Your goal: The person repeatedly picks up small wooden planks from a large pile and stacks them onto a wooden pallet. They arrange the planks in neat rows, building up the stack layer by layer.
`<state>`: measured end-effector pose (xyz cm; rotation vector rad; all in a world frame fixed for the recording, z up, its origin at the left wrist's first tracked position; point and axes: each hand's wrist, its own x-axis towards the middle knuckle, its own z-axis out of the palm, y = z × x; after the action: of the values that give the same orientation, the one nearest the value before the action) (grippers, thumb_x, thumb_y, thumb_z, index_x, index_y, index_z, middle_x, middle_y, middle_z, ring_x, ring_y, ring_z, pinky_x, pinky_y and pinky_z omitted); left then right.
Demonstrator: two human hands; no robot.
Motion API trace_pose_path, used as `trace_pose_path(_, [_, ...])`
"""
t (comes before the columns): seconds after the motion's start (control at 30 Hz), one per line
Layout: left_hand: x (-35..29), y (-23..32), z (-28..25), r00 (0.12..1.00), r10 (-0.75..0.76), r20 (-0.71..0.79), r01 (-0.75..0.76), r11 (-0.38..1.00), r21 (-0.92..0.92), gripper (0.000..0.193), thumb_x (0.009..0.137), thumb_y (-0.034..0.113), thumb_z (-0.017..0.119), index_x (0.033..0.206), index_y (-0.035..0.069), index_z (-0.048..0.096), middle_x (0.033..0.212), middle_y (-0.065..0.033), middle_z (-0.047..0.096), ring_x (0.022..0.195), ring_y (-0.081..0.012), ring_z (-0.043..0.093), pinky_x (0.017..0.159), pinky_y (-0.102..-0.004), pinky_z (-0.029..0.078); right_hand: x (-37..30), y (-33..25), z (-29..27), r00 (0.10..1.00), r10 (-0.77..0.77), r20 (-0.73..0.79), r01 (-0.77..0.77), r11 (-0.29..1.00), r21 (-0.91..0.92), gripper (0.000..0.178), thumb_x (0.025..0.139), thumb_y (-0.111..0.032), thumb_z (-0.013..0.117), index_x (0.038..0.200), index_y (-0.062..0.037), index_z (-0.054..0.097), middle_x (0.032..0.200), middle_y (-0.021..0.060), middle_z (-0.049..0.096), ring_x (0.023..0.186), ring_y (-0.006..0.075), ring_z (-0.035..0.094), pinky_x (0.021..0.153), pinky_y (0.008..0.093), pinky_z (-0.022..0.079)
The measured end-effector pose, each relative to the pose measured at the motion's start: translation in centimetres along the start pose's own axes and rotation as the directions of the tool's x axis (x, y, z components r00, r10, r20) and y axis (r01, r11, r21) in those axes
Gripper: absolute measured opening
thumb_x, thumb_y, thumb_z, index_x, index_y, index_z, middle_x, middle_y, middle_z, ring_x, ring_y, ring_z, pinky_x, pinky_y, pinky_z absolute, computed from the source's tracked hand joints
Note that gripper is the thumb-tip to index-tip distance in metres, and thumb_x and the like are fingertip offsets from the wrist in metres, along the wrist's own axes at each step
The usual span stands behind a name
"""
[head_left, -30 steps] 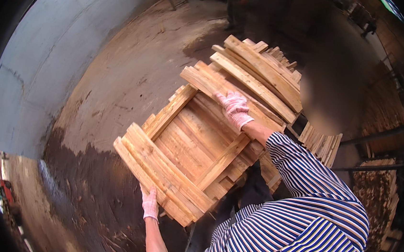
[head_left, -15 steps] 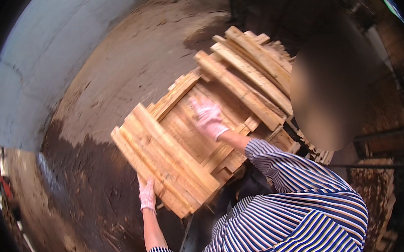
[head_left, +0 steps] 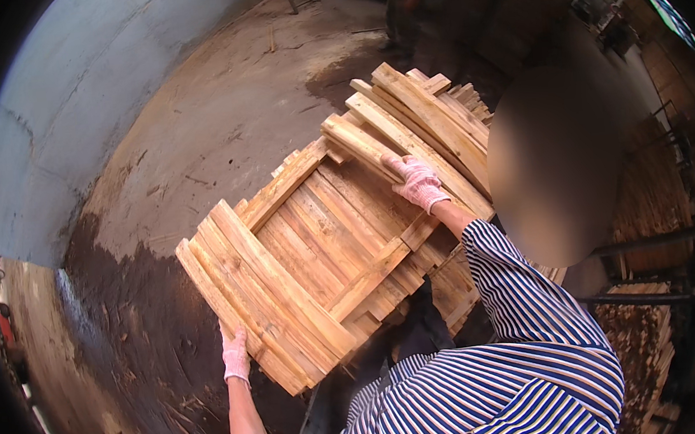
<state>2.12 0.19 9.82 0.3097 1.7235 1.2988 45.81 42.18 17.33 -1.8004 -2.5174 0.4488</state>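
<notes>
Pale sawn wooden planks lie stacked in front of me, with a flat layer of boards (head_left: 304, 241) showing in the middle. On the left side lies a group of long planks (head_left: 259, 295). My left hand (head_left: 236, 355), in a pinkish glove, is closed on the outer edge of this group; its fingertips are partly hidden. To the right, more planks (head_left: 415, 141) are piled higher. My right hand (head_left: 419, 182), gloved alike, has its fingers curled over the nearest plank (head_left: 358, 146) of that pile.
A grey wall (head_left: 106, 98) curves along the far left above a dirt floor (head_left: 208, 138) with dark damp patches and wood scraps. At the right stand a dark metal frame (head_left: 660, 297) and a stack of wood (head_left: 636, 349). A blurred patch covers the area beside the pile.
My right hand has moved right, from over the middle boards to the nearest plank of the right pile, and its fingers have curled over it. My left hand stays at the left planks.
</notes>
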Motion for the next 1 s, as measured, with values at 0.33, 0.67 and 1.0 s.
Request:
trace_pose_path(0.33, [0.3, 2.9, -0.6, 0.996, 0.085, -0.007, -0.079, 0.954, 0.288, 0.074, 0.098, 0.015, 0.064, 0.160, 0.013, 0.024, 0.140, -0.0119, 0.054, 0.123, -0.0242, 0.054, 0.106, -0.0358, 0.043, -7.1, -19.1, 8.1, 0.983, -0.181, 0.015, 0.171, 0.946, 0.274, 0.057, 0.081, -0.041, 0.067, 0.135, -0.0307, 0.054, 0.116, 0.0182, 0.060, 0.094, 0.0338, 0.063, 0.081, 0.0449, 0.055])
trace_pose_path(0.67, [-0.4, 0.4, -2.3, 0.999, -0.043, -0.018, 0.043, 0.999, 0.025, 0.075, 0.100, 0.018, 0.063, 0.161, 0.018, 0.021, 0.141, -0.0119, 0.052, 0.120, -0.0259, 0.056, 0.102, -0.0395, 0.049, -0.8, -11.1, 6.5, 0.809, -0.194, -0.555, 0.105, 0.976, -0.189, 0.064, 0.095, -0.039, 0.056, 0.149, -0.0082, 0.038, 0.134, 0.0237, 0.054, 0.121, 0.0384, 0.054, 0.097, 0.0488, 0.044])
trace_pose_path(1.0, [0.8, 0.5, -1.9, 0.995, -0.097, -0.019, 0.098, 0.994, 0.040, 0.077, 0.096, 0.018, 0.068, 0.159, 0.018, 0.025, 0.134, -0.0113, 0.056, 0.114, -0.0261, 0.058, 0.098, -0.0426, 0.051, 0.8, 1.2, 4.2, 0.998, 0.039, -0.039, -0.041, 0.996, -0.074, 0.038, 0.099, -0.019, 0.050, 0.138, -0.0185, 0.052, 0.102, 0.0179, 0.058, 0.091, 0.0293, 0.059, 0.080, 0.0473, 0.053])
